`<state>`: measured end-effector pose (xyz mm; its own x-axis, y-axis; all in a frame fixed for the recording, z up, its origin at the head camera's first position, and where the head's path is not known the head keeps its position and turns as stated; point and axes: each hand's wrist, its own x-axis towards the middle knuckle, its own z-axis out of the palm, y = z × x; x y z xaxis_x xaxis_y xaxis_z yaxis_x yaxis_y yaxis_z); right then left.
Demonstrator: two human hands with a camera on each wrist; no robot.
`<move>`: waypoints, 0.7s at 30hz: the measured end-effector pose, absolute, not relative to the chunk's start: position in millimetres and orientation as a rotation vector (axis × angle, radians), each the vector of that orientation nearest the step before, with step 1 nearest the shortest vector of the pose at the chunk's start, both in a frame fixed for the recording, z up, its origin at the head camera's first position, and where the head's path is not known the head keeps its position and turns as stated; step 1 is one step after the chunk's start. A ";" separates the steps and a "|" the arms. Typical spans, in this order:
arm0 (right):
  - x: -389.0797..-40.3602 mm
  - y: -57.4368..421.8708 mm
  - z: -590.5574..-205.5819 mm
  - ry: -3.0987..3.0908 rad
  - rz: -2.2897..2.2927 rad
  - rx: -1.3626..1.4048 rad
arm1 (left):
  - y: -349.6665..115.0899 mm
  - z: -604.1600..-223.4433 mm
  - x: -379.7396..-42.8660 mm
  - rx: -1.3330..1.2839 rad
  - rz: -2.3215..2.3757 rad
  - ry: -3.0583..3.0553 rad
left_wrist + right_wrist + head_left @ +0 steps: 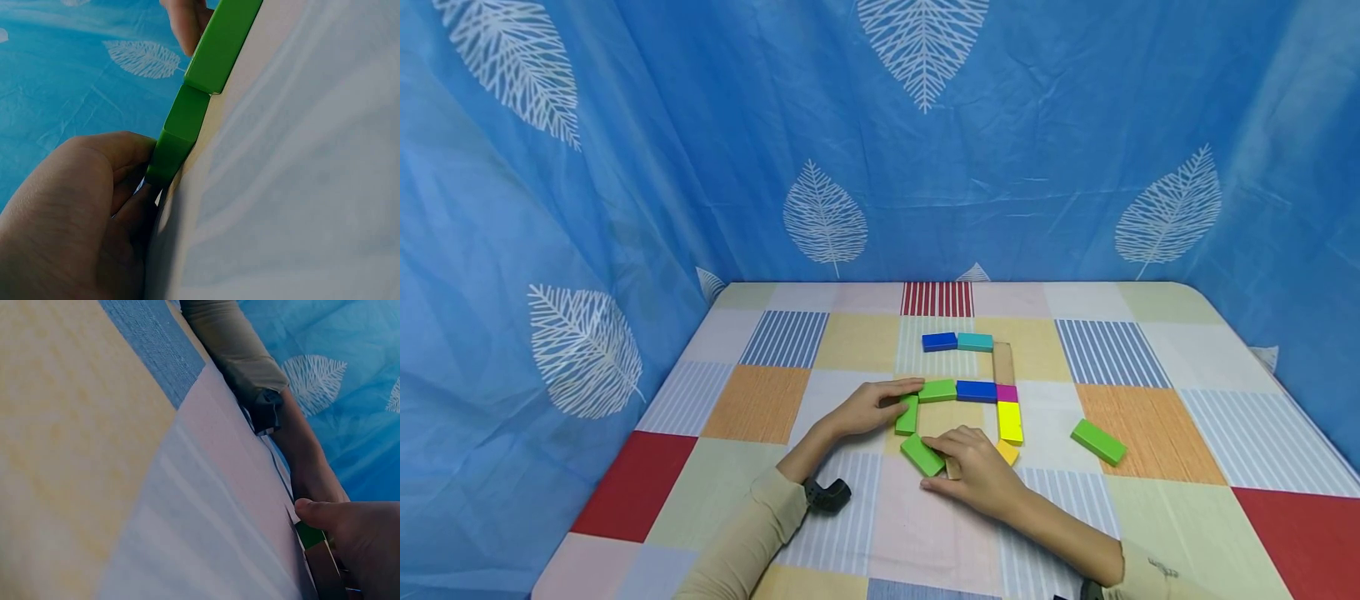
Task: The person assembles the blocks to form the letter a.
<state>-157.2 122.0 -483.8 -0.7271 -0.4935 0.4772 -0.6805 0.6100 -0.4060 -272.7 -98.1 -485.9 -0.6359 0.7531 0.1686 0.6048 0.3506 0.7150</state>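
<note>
Coloured rectangular blocks lie end to end on the patterned cloth, forming a loop with an arm at the far side. My left hand [867,410] touches the upright-running green block [907,416] on the loop's left, its forefinger reaching to the corner by the far green block [937,391]. My right hand [981,471] pinches a slanted green block [921,456] at the loop's near left, thumb on the near side and fingers on the far side. Partly under that hand is a plain wooden block [953,468]. In the right wrist view the thumb lies by the green block's end [310,535].
A loose green block [1099,442] lies apart on the right. Blue [976,391], magenta [1007,393], yellow [1011,422] and orange-yellow [1007,452] blocks form the loop's other sides. Farther back are a wooden block [1003,363], a turquoise one [975,342] and a blue one.
</note>
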 end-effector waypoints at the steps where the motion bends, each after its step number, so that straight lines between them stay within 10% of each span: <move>1: -157.0 121.9 -484.0 -2.526 0.841 0.950 | -98.0 -486.0 -272.8 1.233 1.153 2.420; 21: -155.7 122.2 -483.8 -2.517 0.895 0.924 | -97.6 -484.7 -271.6 1.243 1.131 2.434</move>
<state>-155.7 122.2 -483.8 -0.7423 -0.4696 0.4780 -0.6659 0.5959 -0.4487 -271.6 -97.6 -484.7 -0.6331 0.7555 0.1684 0.6159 0.3599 0.7008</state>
